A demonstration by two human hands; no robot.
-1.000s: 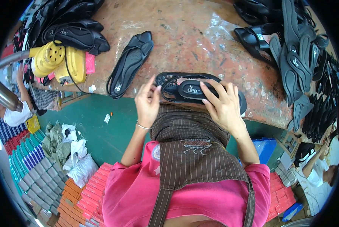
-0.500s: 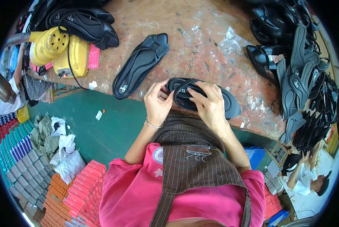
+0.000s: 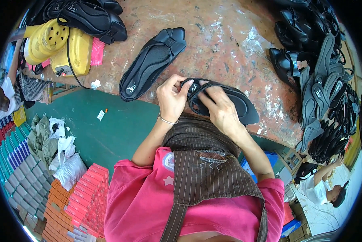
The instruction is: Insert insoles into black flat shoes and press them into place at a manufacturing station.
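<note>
At the near edge of the worktable lies a black flat shoe (image 3: 196,108), its heel end toward the left and a braided-looking strap arching over it. A dark grey padded insole (image 3: 240,104) shows at its right, with a pointed end. My left hand (image 3: 172,99) is closed, thumb and forefinger pinching the heel end. My right hand (image 3: 221,108) reaches under the strap, its fingers pressed down on the insole; the fingertips are partly hidden. Left of my hands lies the matching black shoe (image 3: 153,64), with a bow at its pointed toe and an insole inside.
Black shoes (image 3: 94,18) and a yellow machine (image 3: 74,52) with a cord occupy the left of the worktable (image 3: 221,36). More shoes (image 3: 288,64) and loose insoles (image 3: 322,97) are piled right. Boxes (image 3: 86,197) and bags (image 3: 70,169) stand on the floor; another person (image 3: 320,187) is at right.
The right fingers have gone deeper under the strap, and the left hand has moved slightly up and right at the heel. The view has shifted a little.
</note>
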